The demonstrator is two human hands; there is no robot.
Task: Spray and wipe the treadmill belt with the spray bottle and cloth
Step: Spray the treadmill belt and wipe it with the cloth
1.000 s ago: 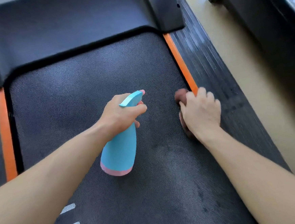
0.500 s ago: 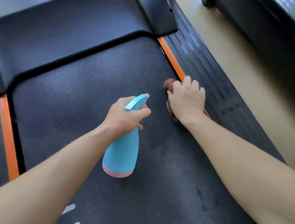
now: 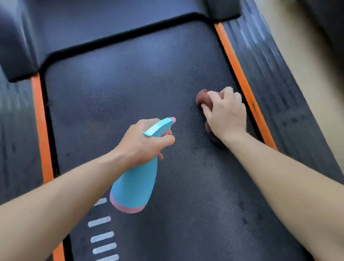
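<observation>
Head view, looking down a treadmill. The left hand (image 3: 141,143), centre frame, grips the spray bottle (image 3: 136,180). Fingers and thumb are curled round the neck just under the spray head. The bottle is tilted, nozzle toward the upper right, base toward lower centre. Cannot tell if the base touches the belt. Its body is plain light blue, with a pink band at the base and a pink nozzle tip.

The right hand (image 3: 226,113), centre right, is palm down with fingers curled over the bunched brown cloth (image 3: 202,99), holding it against the treadmill belt (image 3: 132,88). The cloth shows past the fingertips and along the hand's left edge. Hand and cloth sit just beside the right orange strip (image 3: 244,87), apart from the bottle. Both forearms are bare, entering from the lower corners.

The belt is dark with a fine dotted texture and fills the middle of the frame. Print on it: a column of short white dashes (image 3: 102,236), lower left of centre, by the bottle base. Darker blotches (image 3: 243,217) show on the belt at lower right.

The left orange strip (image 3: 41,130) runs down the left edge of the belt. A ribbed black side rail (image 3: 270,77) lies outside the right strip. The dark motor cover (image 3: 106,18) spans the top. Beige floor (image 3: 304,47) is at right, with another dark machine (image 3: 326,15) in the upper right corner.
</observation>
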